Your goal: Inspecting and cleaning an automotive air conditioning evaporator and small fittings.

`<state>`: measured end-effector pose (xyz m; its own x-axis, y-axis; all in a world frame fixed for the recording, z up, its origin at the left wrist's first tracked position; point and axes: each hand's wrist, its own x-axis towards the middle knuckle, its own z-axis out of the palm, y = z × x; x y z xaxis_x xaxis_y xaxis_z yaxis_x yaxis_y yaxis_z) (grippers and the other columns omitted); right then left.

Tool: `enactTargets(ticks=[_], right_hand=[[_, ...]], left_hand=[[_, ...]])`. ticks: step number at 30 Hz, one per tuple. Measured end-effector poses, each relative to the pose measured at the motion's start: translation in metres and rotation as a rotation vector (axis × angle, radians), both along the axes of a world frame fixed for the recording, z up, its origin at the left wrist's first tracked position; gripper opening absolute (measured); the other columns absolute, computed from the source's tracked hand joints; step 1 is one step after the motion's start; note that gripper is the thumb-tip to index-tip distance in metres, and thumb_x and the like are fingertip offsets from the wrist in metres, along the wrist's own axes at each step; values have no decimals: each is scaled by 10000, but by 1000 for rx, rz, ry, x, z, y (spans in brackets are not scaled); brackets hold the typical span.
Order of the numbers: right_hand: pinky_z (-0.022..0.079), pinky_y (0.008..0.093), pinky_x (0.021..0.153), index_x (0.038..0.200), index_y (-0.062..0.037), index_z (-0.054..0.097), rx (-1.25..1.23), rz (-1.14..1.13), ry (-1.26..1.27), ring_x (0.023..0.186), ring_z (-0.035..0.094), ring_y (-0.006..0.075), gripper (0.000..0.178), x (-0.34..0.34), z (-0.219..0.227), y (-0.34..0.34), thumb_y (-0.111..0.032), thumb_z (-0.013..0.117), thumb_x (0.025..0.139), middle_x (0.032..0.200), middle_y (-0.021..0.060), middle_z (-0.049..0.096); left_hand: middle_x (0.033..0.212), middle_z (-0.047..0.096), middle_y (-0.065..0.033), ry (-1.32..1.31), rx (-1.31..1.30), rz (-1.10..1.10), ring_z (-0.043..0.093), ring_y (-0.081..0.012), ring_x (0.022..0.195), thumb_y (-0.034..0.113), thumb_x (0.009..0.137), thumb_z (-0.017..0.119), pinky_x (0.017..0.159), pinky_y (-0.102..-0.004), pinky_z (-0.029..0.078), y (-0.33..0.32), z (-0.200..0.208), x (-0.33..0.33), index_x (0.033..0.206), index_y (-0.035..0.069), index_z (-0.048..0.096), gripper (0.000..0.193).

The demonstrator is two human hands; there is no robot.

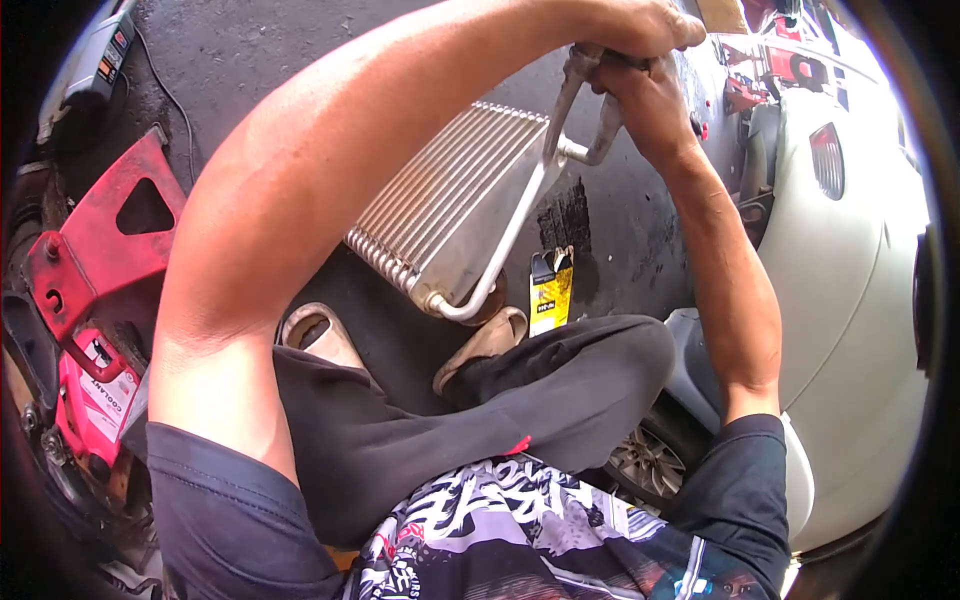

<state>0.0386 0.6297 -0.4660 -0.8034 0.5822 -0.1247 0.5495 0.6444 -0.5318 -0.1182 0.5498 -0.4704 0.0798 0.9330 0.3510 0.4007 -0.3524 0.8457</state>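
Note:
A finned metal evaporator core (pixel 450 190) with silver pipes (pixel 515 245) stands tilted on the dark ground in front of my feet. Its pipes rise toward the top of the view, where both hands meet. My right hand (pixel 645 100) is closed around the upper pipe end with its metal fitting (pixel 582 62). Just above, my left hand (pixel 645 25) reaches across from the left and is closed close to the same fitting. The left fingers are mostly hidden, so what they hold does not show.
A yellow and black box (pixel 551 292) lies by my sandal (pixel 485 345). To the left are a red metal stand (pixel 110 225), a pink coolant jug (pixel 98 390) and a grey device (pixel 95 70) with a cable. A pale car (pixel 850 290) is close on the right.

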Motion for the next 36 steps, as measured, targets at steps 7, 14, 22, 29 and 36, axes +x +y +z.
enactTargets(ticks=[7, 14, 22, 29, 36], right_hand=[[496, 429, 602, 732, 4, 690, 754, -138, -70, 640, 650, 375, 231, -25, -11, -36, -197, 578, 747, 658, 235, 633], [475, 303, 760, 921, -21, 690, -85, -103, -50, 773, 627, 157, 222, -9, -1, -17, -140, 660, 735, 845, 85, 678], [475, 321, 767, 943, 12, 638, -566, 225, -300, 795, 605, 178, 325, -24, 22, -4, -206, 615, 703, 864, 103, 646], [437, 300, 777, 944, -4, 658, -312, 82, -36, 835, 583, 159, 262, -9, -3, 1, -162, 556, 761, 889, 71, 651], [479, 370, 701, 863, -19, 705, 302, -109, -39, 783, 666, 233, 207, -26, -10, -43, -155, 598, 750, 764, 137, 682]], left_hand=[[1035, 650, -262, -136, 68, 278, 634, -401, 942, 319, 976, 400, 836, -477, 481, 9, -18, 9, 1087, -31, 638, 438], [999, 656, -249, -27, 19, 139, 649, -376, 893, 273, 983, 366, 772, -462, 513, 17, -20, 1, 1051, -31, 642, 416], [999, 643, -263, 282, 269, 140, 633, -381, 915, 202, 948, 384, 839, -460, 475, 7, -21, -1, 1073, -7, 618, 338], [1039, 634, -273, 34, 149, 160, 626, -398, 949, 232, 948, 369, 843, -469, 462, 15, -17, 4, 1038, -14, 642, 379], [1006, 636, -286, 20, 36, 163, 626, -414, 924, 229, 956, 362, 847, -482, 462, 13, -17, 0, 1028, -40, 634, 390]])
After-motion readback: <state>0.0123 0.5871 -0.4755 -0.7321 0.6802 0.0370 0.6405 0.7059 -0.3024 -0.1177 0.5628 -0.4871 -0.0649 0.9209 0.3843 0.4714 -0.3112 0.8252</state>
